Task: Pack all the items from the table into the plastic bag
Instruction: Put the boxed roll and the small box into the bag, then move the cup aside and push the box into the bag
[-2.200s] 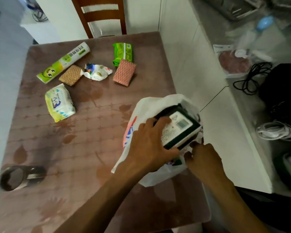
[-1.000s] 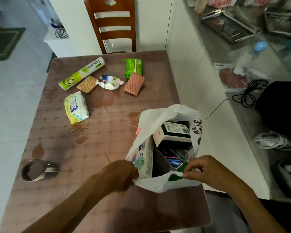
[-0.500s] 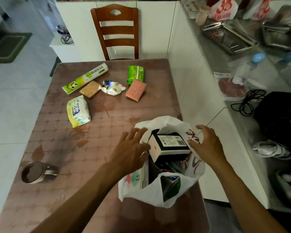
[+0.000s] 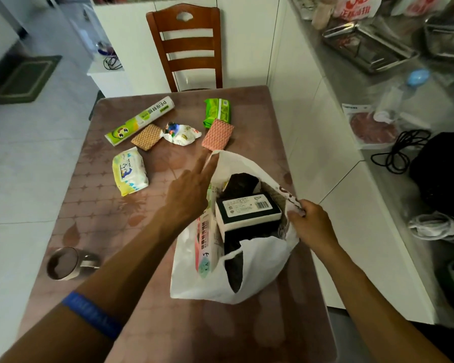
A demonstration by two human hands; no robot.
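A white plastic bag (image 4: pixel 257 265) stands open on the brown table (image 4: pixel 95 213), holding a black-and-white box (image 4: pixel 247 208) and a tall carton (image 4: pixel 204 247). My right hand (image 4: pixel 309 224) pinches the bag's right rim. My left hand (image 4: pixel 192 187) is over the bag's left edge, fingers stretched toward the far items and holding nothing. On the far half lie a pink sponge (image 4: pixel 217 137), a green packet (image 4: pixel 218 111), a crumpled wrapper (image 4: pixel 181 133), a tan sponge (image 4: pixel 146 137), a cling-film roll (image 4: pixel 139 121) and a wet-wipes pack (image 4: pixel 129 171).
A metal cup (image 4: pixel 63 263) lies on its side near the table's left edge. A wooden chair (image 4: pixel 192 48) stands behind the table. To the right, a counter (image 4: pixel 414 195) carries a metal tray, black cables and a dark bag.
My left hand has left the box in the bag and reaches forward with straight fingers. My right hand moved down to grip the bag's right rim. The bag's mouth stands wider.
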